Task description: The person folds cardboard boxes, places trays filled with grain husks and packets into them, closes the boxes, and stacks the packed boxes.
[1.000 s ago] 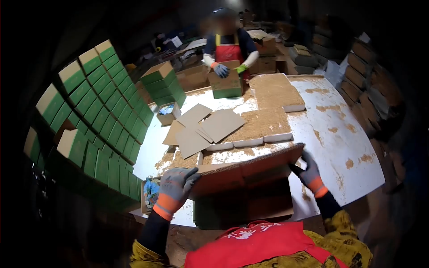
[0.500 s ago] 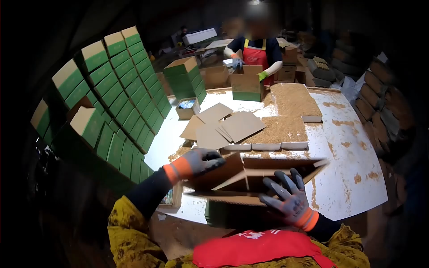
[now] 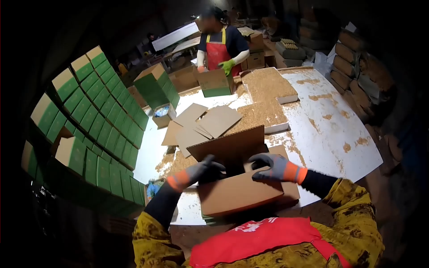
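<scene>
Rising at the far left, green boxes [image 3: 96, 105] stand in columns against one another, presumably so the tall stack braces itself and leaves the table free for work. Just past it, a small box [image 3: 165, 119] sits at the table's left side, its blue contents within reach. Next comes the person's left hand [image 3: 196, 171], gloved, fingers partly bent at the carton's left end; the tips sink into shadow, so I can't tell whether they grip anything. Beyond, flat cardboard sheets [image 3: 219, 121] lie fanned, likely for easy picking, and a co-worker [image 3: 217, 56] stands behind another carton [image 3: 213, 83]. The carton [image 3: 241, 193] between the person's hands sits close to the body, over green-edged layers at the table's near edge; its far flap stands up and its near panel leans outward, keeping the mouth open. At its right end the right hand [image 3: 270, 169] is half curled, thumb over the near panel, perhaps steadying it; how firmly, I can't tell. Farther right, white-walled trays [image 3: 276, 128] contain brown crumbs, some strewn across the white table [image 3: 321, 147].
</scene>
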`<action>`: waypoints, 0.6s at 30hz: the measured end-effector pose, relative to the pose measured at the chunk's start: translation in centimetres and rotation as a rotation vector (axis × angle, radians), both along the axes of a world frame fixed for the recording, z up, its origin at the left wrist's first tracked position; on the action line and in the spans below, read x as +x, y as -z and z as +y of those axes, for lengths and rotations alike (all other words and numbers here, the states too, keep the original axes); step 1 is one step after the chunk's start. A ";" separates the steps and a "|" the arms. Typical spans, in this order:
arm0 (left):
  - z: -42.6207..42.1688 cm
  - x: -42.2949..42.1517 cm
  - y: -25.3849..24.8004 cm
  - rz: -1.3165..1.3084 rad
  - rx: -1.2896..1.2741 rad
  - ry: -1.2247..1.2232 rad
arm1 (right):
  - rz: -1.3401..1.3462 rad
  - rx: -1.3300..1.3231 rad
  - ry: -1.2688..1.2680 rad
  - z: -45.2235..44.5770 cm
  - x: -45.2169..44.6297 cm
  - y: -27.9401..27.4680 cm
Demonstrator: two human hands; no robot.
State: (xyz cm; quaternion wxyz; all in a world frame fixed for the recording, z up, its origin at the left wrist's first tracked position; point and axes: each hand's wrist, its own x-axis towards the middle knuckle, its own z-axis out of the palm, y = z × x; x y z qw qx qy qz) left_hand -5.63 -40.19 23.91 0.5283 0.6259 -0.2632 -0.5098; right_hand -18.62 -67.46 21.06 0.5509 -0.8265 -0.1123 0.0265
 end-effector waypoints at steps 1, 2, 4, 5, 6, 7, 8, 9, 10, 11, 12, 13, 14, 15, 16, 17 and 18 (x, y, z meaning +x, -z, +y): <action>0.8 -0.7 -1.9 -0.094 0.091 -0.071 | -0.132 -0.080 0.093 0.2 -1.1 0.6; 2.3 -0.1 0.8 -0.009 -0.022 -0.139 | -0.199 -0.021 0.129 1.5 -2.1 1.8; 2.2 -1.8 4.7 -0.479 0.094 -0.305 | -0.403 -0.601 0.078 1.8 -2.4 1.8; 0.3 -4.2 4.1 -0.922 0.258 -0.340 | -0.549 -0.732 0.079 1.5 -1.6 0.7; -1.6 -7.1 3.3 -1.358 0.432 -0.360 | -0.655 -0.771 0.136 1.1 -1.4 -2.3; -2.6 -8.4 3.3 -1.254 0.423 -0.401 | -0.714 -0.771 0.249 0.7 0.1 -3.8; -2.9 -8.7 3.0 -1.407 0.417 -0.467 | -0.784 -0.772 0.370 0.4 1.3 -4.7; -3.3 -8.7 2.5 -1.567 0.403 -0.533 | -0.737 -0.773 0.342 0.0 1.5 -4.5; -3.4 -8.9 2.5 -1.715 0.392 -0.600 | -0.681 -0.773 0.305 -0.4 1.6 -3.7; -2.6 -8.8 3.0 -1.703 0.374 -0.687 | -0.628 -0.765 0.270 -0.6 1.4 -3.0; -2.2 -8.6 2.7 -1.801 0.320 -0.800 | -0.593 -0.723 0.205 -0.6 -0.5 -2.0; -2.2 -8.4 2.6 -1.745 0.326 -0.905 | -0.555 -0.675 0.071 -0.6 -2.4 -0.6; -1.9 -8.4 2.8 -1.681 0.334 -1.003 | -0.506 -0.623 -0.063 -0.7 -3.8 0.3; -1.4 -7.9 3.9 -1.602 0.481 -0.977 | -0.428 -0.483 -0.108 -1.6 -3.9 0.0; -1.1 -7.4 5.2 -1.363 0.434 -0.976 | -0.347 -0.353 -0.156 -2.7 -3.9 -0.5; 0.1 -6.6 7.0 -1.383 0.617 -0.845 | -0.006 0.321 0.048 -3.2 -4.0 1.1; 0.0 -6.9 5.9 -1.326 0.705 -0.824 | 0.041 0.229 0.302 -4.8 -2.8 1.8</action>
